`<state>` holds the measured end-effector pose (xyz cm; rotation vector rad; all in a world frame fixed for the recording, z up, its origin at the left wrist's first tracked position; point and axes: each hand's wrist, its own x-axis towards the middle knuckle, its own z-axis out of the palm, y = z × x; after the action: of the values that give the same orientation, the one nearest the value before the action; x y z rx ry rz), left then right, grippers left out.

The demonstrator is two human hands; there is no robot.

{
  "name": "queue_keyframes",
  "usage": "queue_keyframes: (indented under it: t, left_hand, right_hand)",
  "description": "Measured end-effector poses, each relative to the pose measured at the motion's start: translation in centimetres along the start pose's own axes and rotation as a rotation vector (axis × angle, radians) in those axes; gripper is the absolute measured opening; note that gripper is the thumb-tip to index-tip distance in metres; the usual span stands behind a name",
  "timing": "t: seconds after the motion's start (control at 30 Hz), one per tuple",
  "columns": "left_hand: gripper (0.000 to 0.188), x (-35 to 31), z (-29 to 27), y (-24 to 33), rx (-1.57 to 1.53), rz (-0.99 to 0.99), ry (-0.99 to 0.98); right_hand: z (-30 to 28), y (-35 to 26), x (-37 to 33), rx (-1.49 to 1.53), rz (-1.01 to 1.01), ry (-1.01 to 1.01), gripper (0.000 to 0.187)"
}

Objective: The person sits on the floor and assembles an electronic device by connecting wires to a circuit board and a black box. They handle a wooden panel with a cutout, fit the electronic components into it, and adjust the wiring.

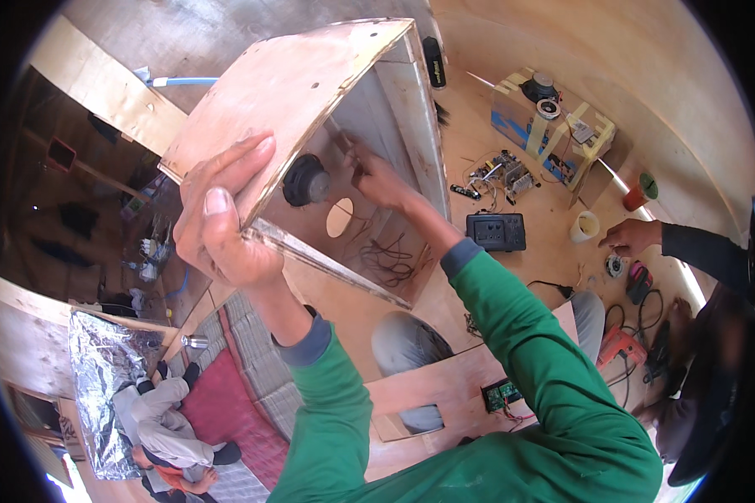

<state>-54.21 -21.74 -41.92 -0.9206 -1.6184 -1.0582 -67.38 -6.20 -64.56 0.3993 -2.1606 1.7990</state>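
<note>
An open-fronted plywood box (298, 88) is tilted up in front of me, its open side facing right and toward me. My left hand (226, 218) grips the box's near left edge, thumb and fingers pressed to the wood. Reaching inside the box, my right hand (376, 178) has curled fingers close to the inner wall; what they hold, if anything, I cannot make out. A black round speaker (309, 180) is mounted inside, beside an oval cut-out (339, 218). Dark thin wire (386, 261) lies loosely coiled at the bottom of the box.
At right, a co-worker's hand (633, 237) hovers by a white cup (585, 226). Beyond lie circuit boards (505, 176), a black socket panel (495, 232) and a taped box (528, 121). A cut-out board (428, 386) crosses my lap. Another person (172, 423) is at lower left.
</note>
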Motion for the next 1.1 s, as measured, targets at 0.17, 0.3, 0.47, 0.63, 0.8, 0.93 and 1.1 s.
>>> queue_keyframes:
  t: [0.17, 0.3, 0.47, 0.63, 0.8, 0.93, 1.1]
  left_hand:
    - [0.057, 0.0, 0.0, 0.1, -0.016, 0.005, 0.011]
    - [0.057, 0.1, -0.2, -0.1, -0.03, 0.024, -0.019]
    - [0.06, 0.1, -0.8, 0.0, 0.008, 0.032, -0.092]
    - [0.06, 0.1, -0.8, 0.2, 0.025, 0.033, -0.089]
    - [0.058, 0.0, -0.5, 0.0, -0.002, 0.017, -0.059]
    - [0.055, 0.0, -0.2, -0.2, -0.023, 0.019, -0.022]
    - [0.057, 0.1, -0.1, -0.5, -0.033, 0.035, -0.022]
  right_hand:
    - [-1.8, -1.9, -4.7, -0.017, 0.016, 0.032, 0.04]
    - [-3.8, -3.5, -7.9, -0.095, 0.075, 0.075, 0.038]
    - [-3.6, -4.4, -8.7, -0.199, -0.004, 0.089, 0.045]
    - [-2.6, -5.1, -9.0, -0.23, -0.005, 0.092, 0.051]
    - [-2.3, -6.0, -9.8, -0.122, 0.002, 0.135, 0.039]
    - [-1.9, -7.0, -11.0, 0.564, 0.205, 0.017, 0.029]
    - [0.0, -8.5, -12.6, 0.963, 0.211, -0.21, 0.026]
